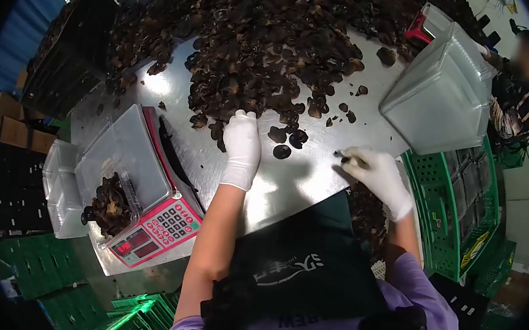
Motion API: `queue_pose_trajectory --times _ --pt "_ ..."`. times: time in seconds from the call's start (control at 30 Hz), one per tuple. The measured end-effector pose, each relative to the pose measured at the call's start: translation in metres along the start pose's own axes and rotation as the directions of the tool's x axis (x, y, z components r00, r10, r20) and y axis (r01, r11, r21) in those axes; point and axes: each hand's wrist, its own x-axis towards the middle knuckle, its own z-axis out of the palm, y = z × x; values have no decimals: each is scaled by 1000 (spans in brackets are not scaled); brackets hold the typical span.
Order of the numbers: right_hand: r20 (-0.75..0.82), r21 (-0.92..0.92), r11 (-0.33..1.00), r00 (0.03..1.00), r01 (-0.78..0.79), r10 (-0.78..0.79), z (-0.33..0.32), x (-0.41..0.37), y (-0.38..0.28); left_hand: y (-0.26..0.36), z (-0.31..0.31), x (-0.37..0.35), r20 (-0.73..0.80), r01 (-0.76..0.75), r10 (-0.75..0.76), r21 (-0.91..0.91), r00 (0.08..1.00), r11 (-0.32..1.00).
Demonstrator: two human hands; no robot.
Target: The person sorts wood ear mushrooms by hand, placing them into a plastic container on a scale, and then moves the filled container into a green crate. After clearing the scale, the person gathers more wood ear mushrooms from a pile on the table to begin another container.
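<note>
Dark brown, curled fungus-like pieces (249, 55) are heaped over the steel table (275, 185). My left hand (242, 147), in a white glove, touches the heap's near edge with its fingers curled; what they hold, if anything, is hidden. To the right, above the bare metal, my gloved right hand (375, 175) pinches a small dark piece at its fingertips. Several loose pieces lie between the hands, one round and black (282, 151). On the left stands a red and white scale (173, 225), with a clear container of dark pieces (112, 204) on it.
Stacked clear containers (434, 92) stand at the table's right, beside a green crate (441, 214). A black crate (71, 51) is at the far left. Another person (519, 100) is at the upper right. More clear containers (61, 190) sit left of the scale.
</note>
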Motion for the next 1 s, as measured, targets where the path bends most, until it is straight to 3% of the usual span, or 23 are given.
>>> queue_pose_trajectory --times 0.03,0.1,0.2,0.23,0.27,0.3,0.37,0.4,0.47,0.5,0.53,0.57,0.6,0.63,0.67,0.7,0.77,0.83,0.87,0.9,0.93,0.97,1.0 --pt "-37 -23 996 996 83 -84 12 18 5 -3 -3 0 45 -46 45 20 998 999" --pt "17 23 999 999 36 -36 26 53 -3 -6 -7 -7 8 -58 58 -20 998 998" --pt "41 -75 986 989 148 -145 46 86 -12 22 -49 -28 -89 123 -187 -474 978 872" --pt "67 -132 976 984 174 -166 54 93 -12 38 -56 -42 -28 89 -123 -538 992 839" --pt "69 -223 954 979 201 -191 62 94 -11 62 -59 -64 238 249 -114 -672 964 697" --pt "141 -276 940 976 201 -168 70 99 -8 76 -50 -77 -7 -198 231 -541 973 817" --pt "70 -227 950 976 215 -204 80 98 7 110 -40 -115 160 -246 598 -806 786 539" --pt "93 -161 973 984 163 -150 71 94 7 111 -47 -112 159 -247 598 -806 786 538" --pt "106 -27 998 993 56 -53 41 78 14 119 -67 -104 370 -246 650 -713 664 656" --pt "102 240 970 995 -23 -2 32 68 31 109 -47 -106 89 -201 501 -845 861 496" --pt "122 536 841 993 -68 3 22 56 48 98 -66 -87 150 -164 386 -726 910 668" --pt "139 775 623 990 -107 -3 13 47 61 94 -52 -76 -37 -190 224 -674 974 714" --pt "104 847 522 994 -99 19 1 39 65 79 -52 -60 -17 -143 180 -681 984 718" --pt "71 907 414 997 -83 44 -11 33 61 67 -43 -49 -119 -151 104 -528 987 835" --pt "73 945 312 993 -100 97 -17 27 46 65 -52 -32 -24 -21 12 -463 1000 886" --pt "67 945 313 993 -95 99 -14 30 45 61 -46 -22 -26 -26 16 -466 1000 884" --pt "42 956 288 997 -58 61 -2 40 50 50 -24 -14 72 47 -29 -256 997 966" --pt "78 852 498 980 -162 184 16 57 33 38 -13 -11 83 85 -57 -399 995 913" --pt "84 780 609 988 -144 127 28 69 28 37 -15 -14 82 201 -191 -605 978 770" --pt "-46 593 805 998 -3 38 45 82 25 33 -9 -18 86 235 -250 -714 964 659" --pt "-222 311 928 965 204 -138 60 95 15 24 -7 -23 300 387 -302 -875 905 292" --pt "-193 -18 976 957 215 -214 64 102 8 14 -6 -29 507 492 -260 -861 822 -126" --pt "-207 -174 955 939 239 -273 76 112 0 10 -16 -31 575 493 -212 -802 790 -338"
